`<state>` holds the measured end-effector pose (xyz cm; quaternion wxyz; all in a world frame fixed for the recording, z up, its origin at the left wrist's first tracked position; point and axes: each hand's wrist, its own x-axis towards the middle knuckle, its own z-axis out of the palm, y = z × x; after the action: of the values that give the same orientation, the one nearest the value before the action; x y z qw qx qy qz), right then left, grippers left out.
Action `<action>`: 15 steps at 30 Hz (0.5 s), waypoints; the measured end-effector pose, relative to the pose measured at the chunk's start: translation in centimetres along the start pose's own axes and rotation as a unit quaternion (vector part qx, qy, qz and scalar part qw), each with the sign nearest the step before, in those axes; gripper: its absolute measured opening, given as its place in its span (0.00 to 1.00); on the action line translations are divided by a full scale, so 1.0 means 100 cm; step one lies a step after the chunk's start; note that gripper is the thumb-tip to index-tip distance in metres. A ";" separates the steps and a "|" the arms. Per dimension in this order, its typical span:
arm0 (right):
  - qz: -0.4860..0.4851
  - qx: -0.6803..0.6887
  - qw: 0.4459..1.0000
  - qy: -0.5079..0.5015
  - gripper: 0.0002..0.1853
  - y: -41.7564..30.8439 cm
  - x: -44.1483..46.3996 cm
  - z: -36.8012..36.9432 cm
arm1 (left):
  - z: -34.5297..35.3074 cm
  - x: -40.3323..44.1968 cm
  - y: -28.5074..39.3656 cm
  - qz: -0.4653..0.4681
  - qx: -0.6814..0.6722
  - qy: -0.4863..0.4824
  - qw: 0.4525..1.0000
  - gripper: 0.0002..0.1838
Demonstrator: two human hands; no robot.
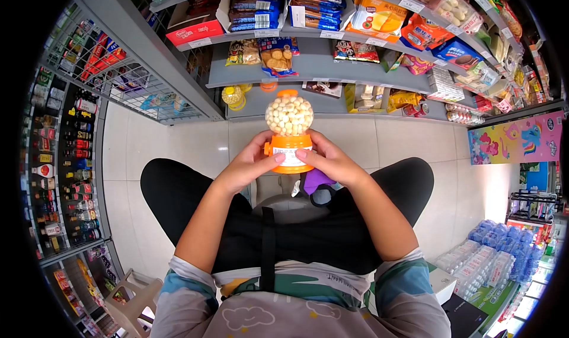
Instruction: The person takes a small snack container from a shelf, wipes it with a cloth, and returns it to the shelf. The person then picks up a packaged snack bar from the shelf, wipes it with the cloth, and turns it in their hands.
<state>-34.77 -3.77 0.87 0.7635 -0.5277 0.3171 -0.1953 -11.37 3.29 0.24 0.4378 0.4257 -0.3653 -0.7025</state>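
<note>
An orange candy dispenser with a clear globe full of small pale round pieces stands upright between my hands, above my lap. My left hand grips its orange base from the left, thumb on the white label. From the right, my right hand holds the same base, its thumb on the label too. Just below the base lies a purple and grey cloth item. Behind the globe, on the bottom shelf, sit a yellow-lidded jar and an orange lid.
Shelves of packaged snacks curve across the front. Bottles fill a rack at the far left, beside a wire mesh panel. A beige stool stands lower left. Packs of water bottles are stacked at the lower right.
</note>
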 end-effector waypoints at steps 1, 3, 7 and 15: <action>0.001 0.001 1.000 0.000 0.42 0.001 0.001 -0.001 | 0.000 0.001 0.000 -0.005 0.003 0.005 1.000 0.38; 0.002 -0.001 1.000 -0.003 0.42 0.002 0.003 -0.004 | 0.000 0.002 0.000 -0.010 0.006 0.010 1.000 0.39; 0.003 0.014 1.000 -0.011 0.42 0.001 0.004 -0.007 | -0.001 0.005 -0.002 0.004 0.013 0.004 1.000 0.39; -0.011 -0.007 1.000 0.002 0.41 0.012 0.007 -0.013 | 0.001 0.009 -0.001 -0.002 0.029 0.012 0.999 0.37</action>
<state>-35.24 -4.67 -0.71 0.7570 -0.5357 0.3142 -0.2031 -11.74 2.48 -0.04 0.4280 0.4478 -0.3794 -0.6873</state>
